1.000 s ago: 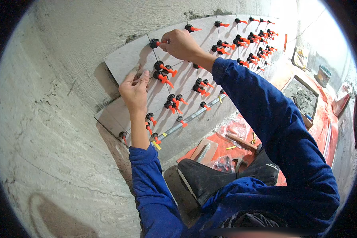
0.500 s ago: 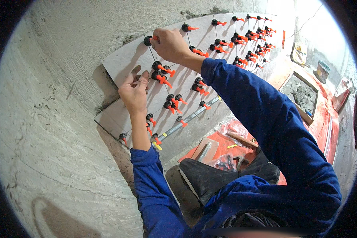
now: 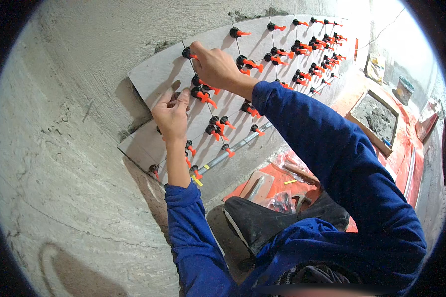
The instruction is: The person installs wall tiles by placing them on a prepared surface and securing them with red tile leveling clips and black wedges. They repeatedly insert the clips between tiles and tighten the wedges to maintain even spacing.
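Note:
Light grey tiles (image 3: pixel 156 74) cover part of the wall, with black-and-orange tile levelers along their joints. At the upper-left joint, my right hand (image 3: pixel 215 68) is closed around the orange handle of a tile leveler (image 3: pixel 186 52); its black base shows beside the fingers. My left hand (image 3: pixel 171 118) is lower, against the tile face near the open left end of the row. Its thumb and forefinger are apart, and the other fingers are partly hidden. Just right of the left thumb sits another tile leveler (image 3: pixel 197 93).
A metal rail (image 3: pixel 218 159) runs along the tiles' lower edge. Below lie a trowel (image 3: pixel 255 189) and a hammer (image 3: pixel 299 202) on red sheeting. To the right are a mortar tray (image 3: pixel 376 119) and a bucket (image 3: pixel 404 89). Bare rough wall (image 3: pixel 74 128) is at left.
My right hand has turned slightly at the same leveler, its knuckles shifting right and down. My left hand has shifted slightly right. The tiles stay in place.

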The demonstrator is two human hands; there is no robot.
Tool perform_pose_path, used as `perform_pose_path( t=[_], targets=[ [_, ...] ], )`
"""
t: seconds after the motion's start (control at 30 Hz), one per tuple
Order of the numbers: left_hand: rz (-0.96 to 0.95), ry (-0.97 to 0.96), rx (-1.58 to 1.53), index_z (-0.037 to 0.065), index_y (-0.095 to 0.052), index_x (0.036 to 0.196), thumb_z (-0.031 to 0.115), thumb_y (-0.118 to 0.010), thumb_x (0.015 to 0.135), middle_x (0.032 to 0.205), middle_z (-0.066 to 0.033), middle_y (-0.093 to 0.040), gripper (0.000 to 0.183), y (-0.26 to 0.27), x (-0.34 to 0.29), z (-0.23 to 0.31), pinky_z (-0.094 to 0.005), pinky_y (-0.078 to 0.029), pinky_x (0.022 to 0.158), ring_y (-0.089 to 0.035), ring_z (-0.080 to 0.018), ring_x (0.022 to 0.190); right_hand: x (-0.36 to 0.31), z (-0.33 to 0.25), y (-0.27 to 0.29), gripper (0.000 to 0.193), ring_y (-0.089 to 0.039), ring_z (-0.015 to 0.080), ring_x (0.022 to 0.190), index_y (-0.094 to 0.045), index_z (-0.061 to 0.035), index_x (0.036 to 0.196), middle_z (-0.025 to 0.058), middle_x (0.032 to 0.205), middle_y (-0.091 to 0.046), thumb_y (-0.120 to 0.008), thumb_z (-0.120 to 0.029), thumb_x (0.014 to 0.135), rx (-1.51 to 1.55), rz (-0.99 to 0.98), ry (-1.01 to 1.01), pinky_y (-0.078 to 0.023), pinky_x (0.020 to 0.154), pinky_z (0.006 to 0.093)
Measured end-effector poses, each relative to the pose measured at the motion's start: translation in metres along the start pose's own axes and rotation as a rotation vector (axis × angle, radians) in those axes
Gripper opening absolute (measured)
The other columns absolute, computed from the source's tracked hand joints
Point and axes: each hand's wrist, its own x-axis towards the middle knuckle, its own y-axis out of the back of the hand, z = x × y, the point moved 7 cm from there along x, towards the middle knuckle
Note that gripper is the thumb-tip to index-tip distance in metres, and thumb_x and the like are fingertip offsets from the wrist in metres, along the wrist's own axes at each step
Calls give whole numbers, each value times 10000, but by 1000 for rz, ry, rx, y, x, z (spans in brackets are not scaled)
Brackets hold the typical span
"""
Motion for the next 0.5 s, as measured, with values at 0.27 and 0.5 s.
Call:
perform_pose_path(
  t=[0.27,0.5],
  targets=[
    [51,-133,202,-36,-665,1143,46,-745,791,836,-74,-696,369,-5,12,7,-277,-454,567,-606,-110,645,27,-9,4,201,-630,484,751,-523,-26,1004,262,771,-644,-530,-158,852,42,104,109,-490,660,555],
    [124,-637,718,13,-692,985,46,-728,742,858,-155,-655,248,-42,57,46,-423,-488,704,-638,-344,815,21,4,6,239,-636,465,859,-589,-16,978,267,857,-658,-591,-187,812,170,-4,47,-503,756,521]
  ],
)
